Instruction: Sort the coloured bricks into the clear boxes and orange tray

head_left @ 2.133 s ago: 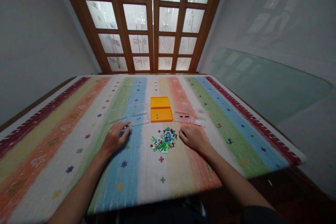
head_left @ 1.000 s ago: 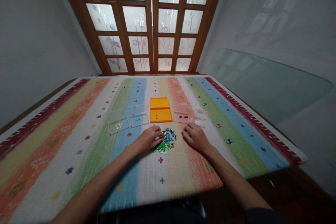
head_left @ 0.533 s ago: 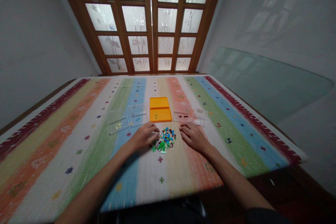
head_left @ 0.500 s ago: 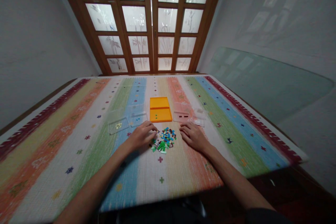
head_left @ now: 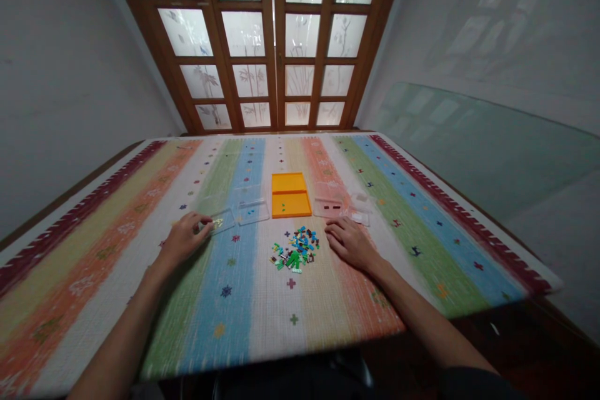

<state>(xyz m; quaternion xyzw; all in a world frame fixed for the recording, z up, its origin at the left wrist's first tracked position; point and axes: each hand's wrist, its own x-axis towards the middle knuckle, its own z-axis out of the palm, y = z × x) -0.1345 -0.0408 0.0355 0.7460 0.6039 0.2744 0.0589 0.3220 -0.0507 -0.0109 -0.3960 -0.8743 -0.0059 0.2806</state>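
Note:
A heap of small coloured building pieces (head_left: 295, 250) lies on the striped table cloth (head_left: 262, 312). My left hand (head_left: 185, 239) is out to the left, its fingertips pinched together at the near edge of a clear tray (head_left: 220, 222) that holds a few yellow pieces. What the fingers hold is too small to see. My right hand (head_left: 349, 242) lies flat on the cloth just right of the heap, fingers stretched out and holding nothing.
Behind the heap stand a clear tray with blue pieces (head_left: 252, 211), an orange tray (head_left: 290, 203) with green pieces, a pinkish tray with dark pieces (head_left: 330, 207) and a small clear tray (head_left: 360, 217). Wooden glazed doors (head_left: 276, 44) stand beyond the table.
My left hand left the heap's left edge and moved left to the tray with yellow pieces. My right hand stayed beside the heap. The camera shifted slightly.

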